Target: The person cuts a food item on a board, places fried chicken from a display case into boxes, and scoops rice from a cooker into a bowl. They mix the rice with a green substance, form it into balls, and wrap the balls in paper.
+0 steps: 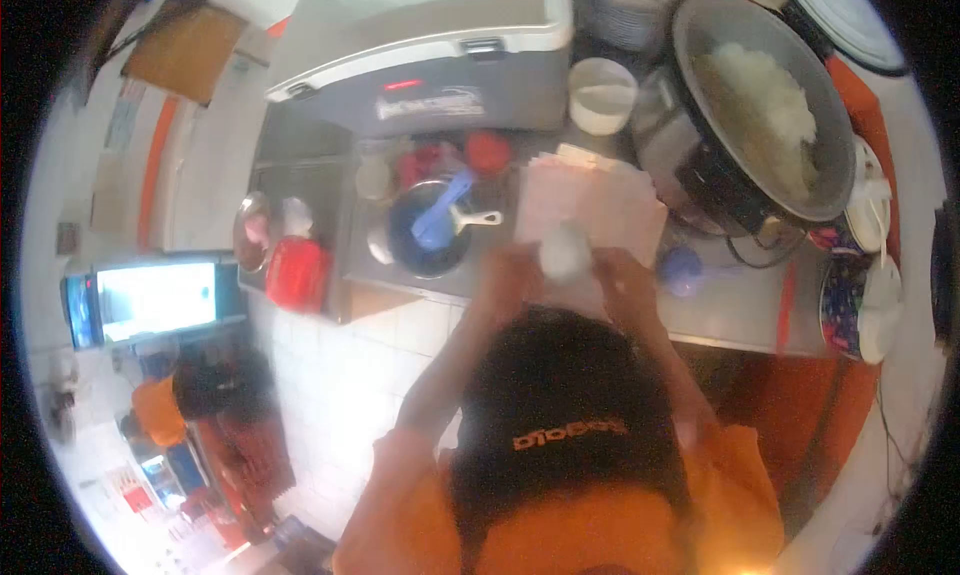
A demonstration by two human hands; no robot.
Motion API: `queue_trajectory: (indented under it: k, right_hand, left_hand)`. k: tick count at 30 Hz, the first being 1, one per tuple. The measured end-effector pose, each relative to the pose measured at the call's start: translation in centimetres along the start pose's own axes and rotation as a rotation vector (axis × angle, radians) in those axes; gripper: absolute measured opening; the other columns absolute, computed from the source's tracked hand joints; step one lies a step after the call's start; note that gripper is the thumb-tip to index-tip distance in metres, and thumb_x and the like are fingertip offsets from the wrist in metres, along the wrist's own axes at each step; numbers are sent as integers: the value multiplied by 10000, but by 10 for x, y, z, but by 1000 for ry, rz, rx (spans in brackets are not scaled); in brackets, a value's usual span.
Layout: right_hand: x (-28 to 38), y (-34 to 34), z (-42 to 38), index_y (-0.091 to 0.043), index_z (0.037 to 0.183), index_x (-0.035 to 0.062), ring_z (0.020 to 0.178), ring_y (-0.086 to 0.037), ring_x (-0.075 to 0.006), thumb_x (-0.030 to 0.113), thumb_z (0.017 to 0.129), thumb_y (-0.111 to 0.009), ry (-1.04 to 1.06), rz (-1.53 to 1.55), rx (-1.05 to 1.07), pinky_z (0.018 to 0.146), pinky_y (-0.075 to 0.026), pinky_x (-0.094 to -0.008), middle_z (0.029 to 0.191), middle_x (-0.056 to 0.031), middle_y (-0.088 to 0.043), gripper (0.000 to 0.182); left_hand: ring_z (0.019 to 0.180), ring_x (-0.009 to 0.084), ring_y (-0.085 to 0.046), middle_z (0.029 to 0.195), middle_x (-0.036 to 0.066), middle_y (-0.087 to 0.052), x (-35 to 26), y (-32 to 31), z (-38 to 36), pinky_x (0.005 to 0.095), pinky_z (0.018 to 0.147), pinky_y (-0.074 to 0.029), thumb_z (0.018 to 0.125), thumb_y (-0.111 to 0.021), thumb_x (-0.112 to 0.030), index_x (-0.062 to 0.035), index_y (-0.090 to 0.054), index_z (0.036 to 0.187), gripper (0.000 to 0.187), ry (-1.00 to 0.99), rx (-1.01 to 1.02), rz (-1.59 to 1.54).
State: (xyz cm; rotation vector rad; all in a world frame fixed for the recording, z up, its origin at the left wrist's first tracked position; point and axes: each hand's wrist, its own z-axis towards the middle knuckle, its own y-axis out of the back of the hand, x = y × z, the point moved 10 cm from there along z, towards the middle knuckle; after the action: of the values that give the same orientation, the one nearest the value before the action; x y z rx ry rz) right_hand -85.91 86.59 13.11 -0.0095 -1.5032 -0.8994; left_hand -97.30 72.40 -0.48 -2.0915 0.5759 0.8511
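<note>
My left hand (505,280) and my right hand (628,285) are on either side of a small whitish round thing (565,252), over a stack of pale pink paper sheets (590,200) on the steel counter. Both hands are blurred, and their fingertips cannot be made out, so I cannot tell what each one grips. Just right of my right hand lies a purple ladle or scoop (682,270). To the left is a dark bowl (405,237) with a blue spoon (437,220) and a white-handled utensil (480,218) in it.
A large cooker (690,165) holding white rice (765,90) stands at the right. Behind are a grey cooler box (430,90) and a white tub (602,97). Red packets (298,275) lie left. A lit screen (157,300) and a person in orange (158,412) are far left.
</note>
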Motion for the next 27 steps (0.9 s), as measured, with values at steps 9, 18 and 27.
queue_trajectory:
  k: [9,18,27]
  right_hand:
    - [74,-38,-15,-595,1142,116,1108,-549,-331,96,646,-832,-85,638,445,949,-469,-441,1084,-97,-553,550]
    - [44,-226,1,-628,1172,19,964,-635,-217,330,888,-721,-345,491,907,870,-507,-371,1108,-118,-667,431]
    - [5,-320,7,-671,1127,34,862,-668,-188,402,946,-610,-886,798,439,761,-537,-345,1071,-99,-705,415]
  left_hand:
    - [925,266,-667,1042,144,-635,-44,-100,-124,449,896,-562,776,-739,-131,8,-439,1310,629,150,195,-175]
    - [883,265,-667,1061,153,-620,-66,105,-178,400,746,-588,825,-685,-138,16,-479,1221,472,-151,-433,-157]
    - [1132,268,-582,1260,129,-587,-129,341,-226,406,985,-477,984,-591,-170,-3,-508,1326,390,-341,-723,817]
